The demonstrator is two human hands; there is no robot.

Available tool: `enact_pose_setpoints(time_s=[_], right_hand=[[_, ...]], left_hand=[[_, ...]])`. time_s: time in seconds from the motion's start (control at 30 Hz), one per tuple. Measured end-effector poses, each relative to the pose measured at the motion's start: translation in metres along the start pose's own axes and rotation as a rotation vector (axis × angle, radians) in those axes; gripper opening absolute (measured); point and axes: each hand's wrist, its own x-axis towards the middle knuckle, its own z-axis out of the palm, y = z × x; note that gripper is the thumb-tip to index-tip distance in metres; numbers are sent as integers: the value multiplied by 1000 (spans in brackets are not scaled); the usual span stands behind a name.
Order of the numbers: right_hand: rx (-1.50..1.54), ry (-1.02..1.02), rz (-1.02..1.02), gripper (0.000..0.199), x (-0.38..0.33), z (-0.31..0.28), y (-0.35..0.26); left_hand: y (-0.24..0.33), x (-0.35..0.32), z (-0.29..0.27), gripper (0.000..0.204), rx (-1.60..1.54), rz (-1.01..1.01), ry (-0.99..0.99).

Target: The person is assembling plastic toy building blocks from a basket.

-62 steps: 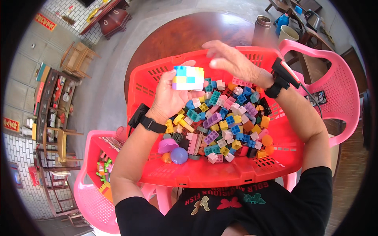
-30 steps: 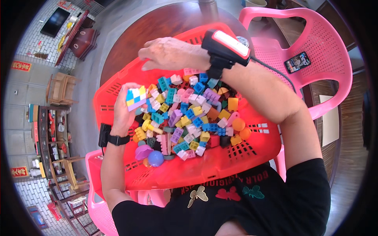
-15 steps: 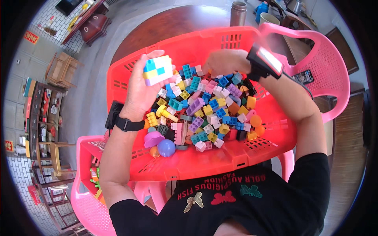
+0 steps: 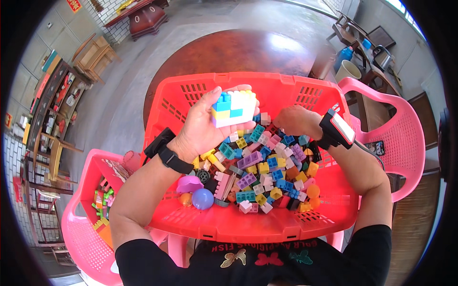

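Observation:
My left hand [image 4: 201, 125] is closed around a small assembly of toy building blocks [image 4: 242, 106], white, blue and yellow with a bit of purple, and holds it above the left part of a red plastic basket [image 4: 191, 227]. The basket is filled with a pile of loose building blocks [image 4: 251, 160] in many colours. Over the far right of that pile, my right hand [image 4: 297, 122] reaches down with its fingers curled in. Its fingertips are hidden, so whatever they grip cannot be seen.
Behind the basket stands a round brown wooden table [image 4: 210, 52]. Pink plastic chairs flank it, with a phone [image 4: 375, 148] on the right chair [image 4: 405, 128] and a red box of toys [image 4: 88, 202] on the left one. A blue ball [image 4: 202, 199] lies near the basket's front.
The view has tilted, so the basket sits lower in it. My left hand, still holding the block assembly, has come rightward, closer to my right hand, which stays over the pile.

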Motion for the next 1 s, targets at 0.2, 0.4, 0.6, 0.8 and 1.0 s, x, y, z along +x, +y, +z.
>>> enact_pose_setpoints(time_s=[0.2, 0.4, 0.6, 0.8, 1.0], right_hand=[[-108, -18, 113, 13, 2, -7, -13], [-130, 28, 113, 17, 0, -8, -16], [178, 218, 43, 17, -7, -35, -8], [605, 633, -53, 20, -10, -53, -8], [1093, 862, -170, 16, -15, -64, -20]], left_hand=[[-2, -1, 3, 65, -74, -48, -22], [-4, 0, 2, 75, 32, -69, -7], [-6, -1, 1, 77, 110, -68, -30], [-13, 0, -6, 66, 138, -35, -92], [-16, -3, 1, 49, 353, -150, 77]])
